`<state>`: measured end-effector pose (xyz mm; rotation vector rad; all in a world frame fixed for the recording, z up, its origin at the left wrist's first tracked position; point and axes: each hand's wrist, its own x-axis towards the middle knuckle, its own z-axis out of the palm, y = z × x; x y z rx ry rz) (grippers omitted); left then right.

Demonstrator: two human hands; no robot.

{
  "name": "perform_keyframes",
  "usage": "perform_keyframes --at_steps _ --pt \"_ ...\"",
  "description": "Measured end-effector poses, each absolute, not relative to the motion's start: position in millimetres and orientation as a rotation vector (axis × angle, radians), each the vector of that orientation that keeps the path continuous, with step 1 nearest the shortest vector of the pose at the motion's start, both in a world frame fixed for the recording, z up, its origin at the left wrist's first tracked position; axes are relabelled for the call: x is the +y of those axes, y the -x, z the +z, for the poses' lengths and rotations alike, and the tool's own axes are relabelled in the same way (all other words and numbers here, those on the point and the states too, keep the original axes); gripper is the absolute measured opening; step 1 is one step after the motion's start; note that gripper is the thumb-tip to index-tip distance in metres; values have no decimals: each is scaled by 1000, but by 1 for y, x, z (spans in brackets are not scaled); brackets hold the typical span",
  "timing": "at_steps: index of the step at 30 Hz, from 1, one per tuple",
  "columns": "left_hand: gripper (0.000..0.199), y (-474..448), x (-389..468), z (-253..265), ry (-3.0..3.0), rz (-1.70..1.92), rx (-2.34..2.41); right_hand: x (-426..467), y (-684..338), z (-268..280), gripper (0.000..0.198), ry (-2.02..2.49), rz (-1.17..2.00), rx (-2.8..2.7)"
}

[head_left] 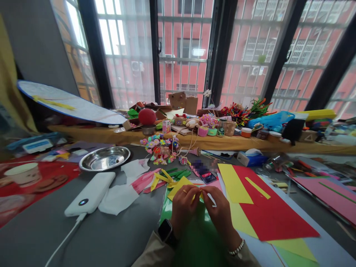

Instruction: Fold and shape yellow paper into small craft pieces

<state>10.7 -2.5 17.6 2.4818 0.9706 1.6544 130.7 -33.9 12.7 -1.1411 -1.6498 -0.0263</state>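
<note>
My left hand (184, 204) and my right hand (218, 207) meet at the fingertips, both closed in a pinch. A small piece of yellow paper (201, 194) shows between them, mostly hidden by the fingers. Just behind my left hand lies a yellow sheet (182, 182). Beneath both hands is a shiny green sheet (166, 211). Cut yellow strips (164, 177), green strips (178, 172) and pink crepe paper (146, 180) are heaped beyond the left hand. To the right of my right hand, a yellow sheet (233, 183) overlaps a red sheet (274, 213) bearing one loose yellow strip (258, 187).
A white power bank (91, 193) with a cable, white paper pieces (119, 196) and a metal plate (97, 158) are on the left. A phone (205, 173) lies beyond my hands. Behind stand a pom-pom flower bundle (161, 148) and a crowded window ledge (122, 138).
</note>
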Motion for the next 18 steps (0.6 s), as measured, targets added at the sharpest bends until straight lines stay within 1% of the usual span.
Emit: perform_keyframes --at_steps 18 --pt "8 -12 -1 13 -2461 1646 998 -34 -131 14 14 1134 -17 -1656"
